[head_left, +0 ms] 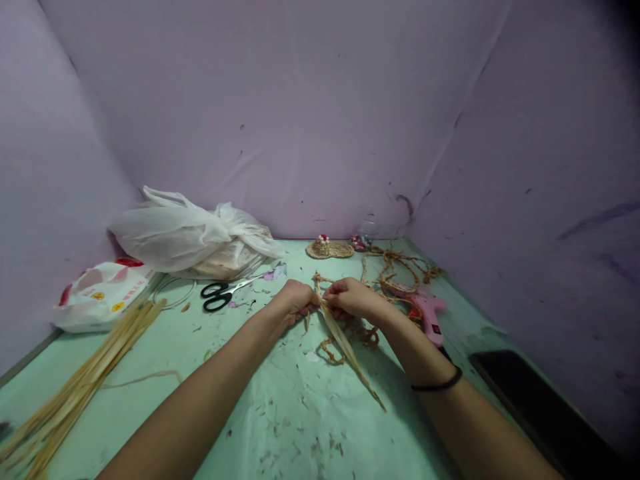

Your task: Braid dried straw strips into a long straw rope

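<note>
Both hands meet over the middle of the table, closed around one braided straw cord. My left hand pinches the braid from the left side. Close beside it, my right hand grips the same place with thumb and fingers. Loose flat strands hang from the braid towards me and lie across the tabletop, ending in a thin tip. More of the cord curls under and behind my right hand. The exact hold of the fingertips is partly hidden.
On the left lie a bundle of dry straw strips, a white packet, a tied plastic bag and black-handled scissors. A woven piece with beads sits at the back. Rightward are tangled cord, a pink glue gun and a dark phone.
</note>
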`<state>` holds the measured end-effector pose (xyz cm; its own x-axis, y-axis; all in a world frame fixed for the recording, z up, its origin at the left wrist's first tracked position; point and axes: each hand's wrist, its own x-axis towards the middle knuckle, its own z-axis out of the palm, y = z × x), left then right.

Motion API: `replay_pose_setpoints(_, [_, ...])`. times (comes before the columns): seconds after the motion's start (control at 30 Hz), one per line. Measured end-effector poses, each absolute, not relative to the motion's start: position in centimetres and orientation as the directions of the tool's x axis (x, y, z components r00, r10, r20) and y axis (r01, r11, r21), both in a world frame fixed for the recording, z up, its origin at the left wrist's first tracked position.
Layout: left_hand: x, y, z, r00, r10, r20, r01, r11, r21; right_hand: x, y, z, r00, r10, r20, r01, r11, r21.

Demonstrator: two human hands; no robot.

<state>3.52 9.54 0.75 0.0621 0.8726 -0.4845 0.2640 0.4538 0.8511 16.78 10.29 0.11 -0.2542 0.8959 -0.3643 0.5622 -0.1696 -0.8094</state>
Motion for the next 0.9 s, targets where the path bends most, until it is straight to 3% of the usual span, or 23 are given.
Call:
replay_pose_setpoints(0.23, [3.1,9.8,0.8,0.140,0.848,-0.511,0.263,0.466,0.845,15.9,10.1,-0.4,-0.145,0.937,-0.318,0.488,-0.211,-0.847])
replay_pose_setpoints(0.33, [3.0,9.9,0.7,0.155,0.844,-0.514,0.380,0.429,0.820,16.0,10.2,-0.8,-0.152,0.933,-0.327,0.417,-0.239,-0.877])
replay_pose_setpoints(0.5, [3.2,9.7,0.3,0.131,0.925,-0.356,0.558,0.228,0.798,15.9,10.3,-1.2,-0.134,0.947,-0.291,0.478,-0.195,-0.856])
replay_pose_setpoints(0.7, [3.0,9.7,-0.2,0.079,0.979,-0.187,0.721,0.073,0.689,16.1,10.2,-1.4,-0.154,0.952,-0.264,0.590,-0.126,-0.798])
replay_pose_setpoints(0.9, [0.1,10.7,1.3,0.279,0.904,-0.324,0.696,0.041,0.716,16.4,10.2,-1.4,-0.211,0.933,-0.290,0.530,-0.140,-0.836])
